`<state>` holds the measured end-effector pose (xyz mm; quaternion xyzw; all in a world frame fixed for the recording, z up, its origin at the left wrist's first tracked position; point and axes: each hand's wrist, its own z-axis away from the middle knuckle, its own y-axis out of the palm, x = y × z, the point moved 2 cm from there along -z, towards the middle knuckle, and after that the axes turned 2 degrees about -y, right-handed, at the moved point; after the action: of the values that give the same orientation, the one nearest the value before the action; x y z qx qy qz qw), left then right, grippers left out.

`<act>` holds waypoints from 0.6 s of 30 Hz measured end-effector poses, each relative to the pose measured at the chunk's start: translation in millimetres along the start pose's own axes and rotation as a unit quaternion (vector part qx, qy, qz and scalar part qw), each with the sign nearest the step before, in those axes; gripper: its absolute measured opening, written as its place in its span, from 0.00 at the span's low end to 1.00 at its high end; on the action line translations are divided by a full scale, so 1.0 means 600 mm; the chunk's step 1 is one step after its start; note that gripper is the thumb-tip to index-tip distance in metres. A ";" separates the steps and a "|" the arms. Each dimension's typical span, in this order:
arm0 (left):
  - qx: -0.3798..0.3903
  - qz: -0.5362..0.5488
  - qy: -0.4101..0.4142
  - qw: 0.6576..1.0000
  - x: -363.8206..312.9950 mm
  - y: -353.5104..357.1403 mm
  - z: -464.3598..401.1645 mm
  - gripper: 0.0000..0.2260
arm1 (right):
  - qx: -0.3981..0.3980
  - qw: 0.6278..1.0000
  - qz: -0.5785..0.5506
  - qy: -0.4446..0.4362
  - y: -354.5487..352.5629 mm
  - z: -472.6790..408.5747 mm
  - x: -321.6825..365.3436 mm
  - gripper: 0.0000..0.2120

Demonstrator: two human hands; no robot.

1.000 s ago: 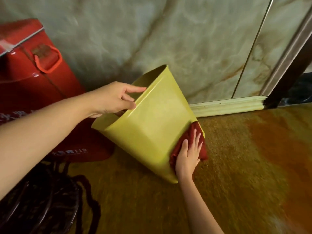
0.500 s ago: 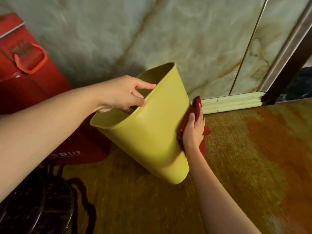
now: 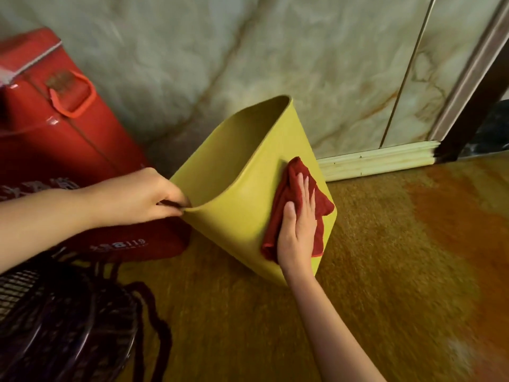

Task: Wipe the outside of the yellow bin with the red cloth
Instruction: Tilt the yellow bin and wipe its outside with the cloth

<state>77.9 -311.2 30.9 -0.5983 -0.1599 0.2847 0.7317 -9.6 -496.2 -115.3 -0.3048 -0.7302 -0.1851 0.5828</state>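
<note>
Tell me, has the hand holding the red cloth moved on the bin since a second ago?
Yes. The right hand with the red cloth climbed from the bin's bottom corner toward the baseboard, then slid onto the near side.

The yellow bin (image 3: pixel 242 205) is a plain plastic wastebasket, kind of mustard-lime, smooth sides with rounded corners and tapering toward the bottom. It's tipped way over to the left, so the open mouth faces up and left and you can see straight into it, looks empty inside. Only its lower corner seems to be down near the brownish floor, close to the marble wall. The red cloth (image 3: pixel 292 199) is a dark red rag, all bunched and wrinkled, pressed flat against the bin's outer side on the right, with one corner flopping out past the bin's edge.
</note>
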 end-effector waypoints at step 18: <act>-0.192 0.062 0.015 0.979 -0.213 -0.071 -0.169 0.12 | -0.042 0.986 0.097 -0.130 -0.082 -0.052 0.035 0.23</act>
<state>45.0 -473.6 62.3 -0.7404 -0.1629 0.2847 0.5867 -22.1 -547.4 -82.8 -0.4195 -0.7584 -0.1167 0.4850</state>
